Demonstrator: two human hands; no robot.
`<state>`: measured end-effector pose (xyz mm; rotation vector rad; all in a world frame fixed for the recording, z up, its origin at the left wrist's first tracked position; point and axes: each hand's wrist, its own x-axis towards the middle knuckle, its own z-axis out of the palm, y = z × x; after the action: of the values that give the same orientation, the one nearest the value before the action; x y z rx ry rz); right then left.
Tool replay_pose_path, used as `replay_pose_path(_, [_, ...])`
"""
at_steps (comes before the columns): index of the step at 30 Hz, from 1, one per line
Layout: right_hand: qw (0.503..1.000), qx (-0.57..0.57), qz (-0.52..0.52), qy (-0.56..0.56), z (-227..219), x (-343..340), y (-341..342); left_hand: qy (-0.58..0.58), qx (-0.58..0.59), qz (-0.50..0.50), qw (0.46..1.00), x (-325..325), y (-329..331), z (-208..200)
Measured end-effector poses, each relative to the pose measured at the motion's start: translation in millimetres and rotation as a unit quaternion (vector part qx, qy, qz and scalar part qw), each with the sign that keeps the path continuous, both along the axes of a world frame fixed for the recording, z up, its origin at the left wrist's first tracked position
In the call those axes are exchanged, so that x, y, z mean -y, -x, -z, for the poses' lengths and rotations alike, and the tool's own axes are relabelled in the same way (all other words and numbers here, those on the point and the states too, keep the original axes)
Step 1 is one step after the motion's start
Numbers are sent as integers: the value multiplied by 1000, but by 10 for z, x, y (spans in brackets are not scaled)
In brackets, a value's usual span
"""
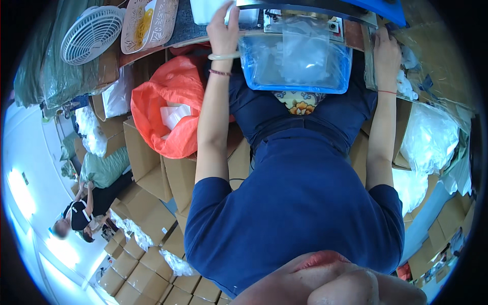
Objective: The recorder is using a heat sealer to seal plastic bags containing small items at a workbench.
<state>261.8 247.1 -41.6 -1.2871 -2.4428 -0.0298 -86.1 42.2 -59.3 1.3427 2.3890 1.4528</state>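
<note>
My left hand (223, 34) lies at the table's front edge with its fingers stretched apart, touching the side of a white plastic stack (201, 11). My right hand (387, 53) rests by a cardboard edge right of the machine, and its fingertips are partly hidden. Between my hands is a machine with a dark bar and blue cover (384, 11). A clear plastic bag (305, 48) hangs down from its front plate. Under it, over my lap, a blue bin (296, 87) holds clear plastic bags.
A white fan (92, 34) and a pink basket (161, 31) with yellow bands stand at the left. A red sack (155, 96) opens beside my left arm. Cardboard boxes (147, 216) and plastic bags (429, 137) surround me. Other people (79, 216) work at the far left.
</note>
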Motion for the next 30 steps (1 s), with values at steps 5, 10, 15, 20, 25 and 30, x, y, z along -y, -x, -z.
replay_pose_path(5, [986, -99, 116, 63, -56, 123, -108, 92, -294, 90, 947, 492, 0, 399])
replay_pose_path(10, [964, -228, -25, 135, -671, 646, -77, 42, -97, 52, 993, 571, -185, 8])
replay_pose_path(15, [881, -281, -170, 341, -445, 1267, 365, 44, 70, 28, 996, 551, -385, -243])
replay_pose_path(20, [877, -281, -221, 321, -551, 1327, 497, 102, -328, 25, 939, 523, 18, 267])
replay_pose_path(25, [877, -243, -209, 359, -433, 1268, 354, 51, -255, 42, 965, 467, -1, 208])
replay_pose_path(30, [867, -269, -211, 361, -412, 1464, 363, 6, 40, 74, 996, 573, -556, -294])
